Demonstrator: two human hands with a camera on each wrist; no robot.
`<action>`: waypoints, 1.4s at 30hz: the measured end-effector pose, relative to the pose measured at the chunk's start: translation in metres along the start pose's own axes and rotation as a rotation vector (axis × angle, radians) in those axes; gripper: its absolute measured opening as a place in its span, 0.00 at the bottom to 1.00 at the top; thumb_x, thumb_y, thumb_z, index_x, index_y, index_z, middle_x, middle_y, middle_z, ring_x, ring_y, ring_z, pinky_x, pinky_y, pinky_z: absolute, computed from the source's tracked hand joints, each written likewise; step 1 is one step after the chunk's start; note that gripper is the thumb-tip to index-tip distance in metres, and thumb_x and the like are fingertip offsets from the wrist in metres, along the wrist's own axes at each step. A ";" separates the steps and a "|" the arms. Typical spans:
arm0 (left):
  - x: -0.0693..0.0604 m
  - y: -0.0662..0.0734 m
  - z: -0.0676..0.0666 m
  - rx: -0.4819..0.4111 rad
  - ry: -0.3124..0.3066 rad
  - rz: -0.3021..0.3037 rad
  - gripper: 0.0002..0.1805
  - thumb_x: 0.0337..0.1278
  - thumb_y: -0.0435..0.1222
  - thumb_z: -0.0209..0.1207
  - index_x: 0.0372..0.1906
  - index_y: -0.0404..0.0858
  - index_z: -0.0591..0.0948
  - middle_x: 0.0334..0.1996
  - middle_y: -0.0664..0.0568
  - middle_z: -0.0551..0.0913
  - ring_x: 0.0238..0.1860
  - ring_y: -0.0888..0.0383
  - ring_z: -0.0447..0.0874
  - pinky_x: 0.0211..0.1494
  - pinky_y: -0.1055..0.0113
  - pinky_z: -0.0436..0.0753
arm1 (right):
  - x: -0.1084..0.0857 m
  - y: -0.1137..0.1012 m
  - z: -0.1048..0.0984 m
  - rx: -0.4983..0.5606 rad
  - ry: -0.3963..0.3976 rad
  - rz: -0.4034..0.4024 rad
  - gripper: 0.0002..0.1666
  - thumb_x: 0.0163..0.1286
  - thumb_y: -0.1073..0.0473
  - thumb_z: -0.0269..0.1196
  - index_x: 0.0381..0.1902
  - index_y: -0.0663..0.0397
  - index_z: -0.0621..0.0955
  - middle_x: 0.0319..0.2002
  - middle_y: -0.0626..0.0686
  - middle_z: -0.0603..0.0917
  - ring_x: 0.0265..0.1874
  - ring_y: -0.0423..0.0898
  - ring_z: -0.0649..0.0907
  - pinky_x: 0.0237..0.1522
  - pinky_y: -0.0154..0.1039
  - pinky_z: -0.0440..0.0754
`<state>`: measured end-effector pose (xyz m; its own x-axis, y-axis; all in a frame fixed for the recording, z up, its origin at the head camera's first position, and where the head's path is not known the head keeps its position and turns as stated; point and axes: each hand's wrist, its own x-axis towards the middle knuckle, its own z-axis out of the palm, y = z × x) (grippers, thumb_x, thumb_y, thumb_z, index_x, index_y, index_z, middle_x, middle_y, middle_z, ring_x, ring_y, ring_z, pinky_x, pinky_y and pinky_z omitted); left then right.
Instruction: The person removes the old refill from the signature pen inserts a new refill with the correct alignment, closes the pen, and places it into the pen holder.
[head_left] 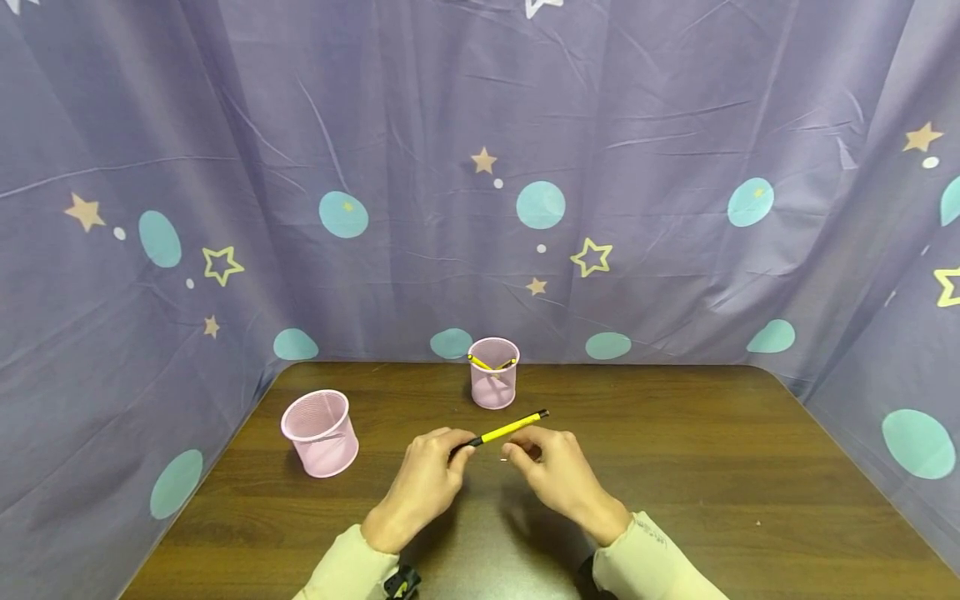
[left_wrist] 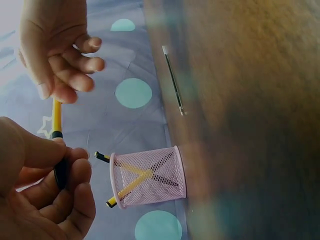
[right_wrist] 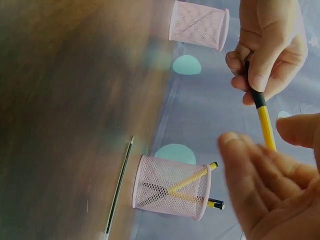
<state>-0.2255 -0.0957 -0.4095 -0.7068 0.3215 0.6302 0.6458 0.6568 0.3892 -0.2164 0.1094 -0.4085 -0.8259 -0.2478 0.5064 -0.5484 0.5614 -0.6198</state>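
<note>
My left hand (head_left: 427, 477) pinches a yellow-and-black pen (head_left: 510, 428) by its black grip end, between thumb and fingers. The pen slants up to the right in the head view. Close to its yellow barrel is my right hand (head_left: 561, 473); the right wrist view shows that thumb apart from the loosely bent fingers, which hide the pen's far end. Whether they touch it I cannot tell. A thin pen refill (left_wrist: 174, 82) lies on the table beyond the hands. Behind it stands a pink mesh pen cup (head_left: 493, 393) holding two yellow-and-black pens (right_wrist: 189, 180).
Another pink mesh pen cup (head_left: 330, 454) stands on the left of the brown wooden table (head_left: 675, 433), a thin dark stick showing through its mesh. A purple curtain (head_left: 420, 275) with stars and dots encloses the table's back and sides.
</note>
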 end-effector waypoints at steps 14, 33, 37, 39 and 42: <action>0.000 0.004 0.003 -0.037 -0.056 0.029 0.09 0.44 0.30 0.69 0.34 0.41 0.85 0.27 0.59 0.83 0.27 0.67 0.79 0.31 0.68 0.79 | 0.008 0.009 0.001 0.633 0.035 0.321 0.13 0.67 0.62 0.61 0.41 0.70 0.79 0.30 0.65 0.83 0.29 0.62 0.85 0.27 0.48 0.84; -0.001 0.006 0.005 -0.098 -0.145 0.008 0.09 0.46 0.31 0.69 0.34 0.43 0.83 0.26 0.62 0.80 0.26 0.69 0.76 0.30 0.72 0.76 | 0.009 0.004 0.004 0.902 0.118 0.398 0.13 0.66 0.69 0.60 0.46 0.72 0.74 0.34 0.64 0.82 0.31 0.55 0.86 0.38 0.50 0.84; -0.002 0.003 0.006 -0.096 -0.144 0.011 0.10 0.44 0.31 0.70 0.34 0.43 0.83 0.26 0.62 0.80 0.26 0.68 0.76 0.31 0.72 0.77 | 0.011 0.005 0.002 0.903 0.146 0.399 0.11 0.65 0.71 0.60 0.44 0.71 0.74 0.33 0.63 0.83 0.30 0.56 0.86 0.38 0.50 0.84; -0.002 0.001 0.006 -0.084 -0.161 0.011 0.12 0.43 0.32 0.71 0.35 0.43 0.83 0.27 0.60 0.80 0.27 0.66 0.76 0.32 0.71 0.77 | 0.012 0.006 -0.001 0.903 0.173 0.396 0.10 0.65 0.72 0.59 0.43 0.72 0.73 0.32 0.63 0.83 0.30 0.56 0.86 0.37 0.50 0.84; 0.001 -0.004 0.007 -0.068 -0.197 0.010 0.15 0.41 0.32 0.72 0.38 0.40 0.82 0.29 0.55 0.82 0.30 0.63 0.79 0.34 0.69 0.78 | 0.015 0.009 -0.007 0.899 0.226 0.379 0.09 0.65 0.73 0.59 0.42 0.74 0.73 0.32 0.63 0.82 0.31 0.58 0.86 0.36 0.49 0.84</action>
<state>-0.2303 -0.0928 -0.4154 -0.7387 0.4597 0.4930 0.6664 0.6077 0.4319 -0.2325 0.1166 -0.4021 -0.9738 0.0317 0.2252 -0.2257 -0.2567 -0.9398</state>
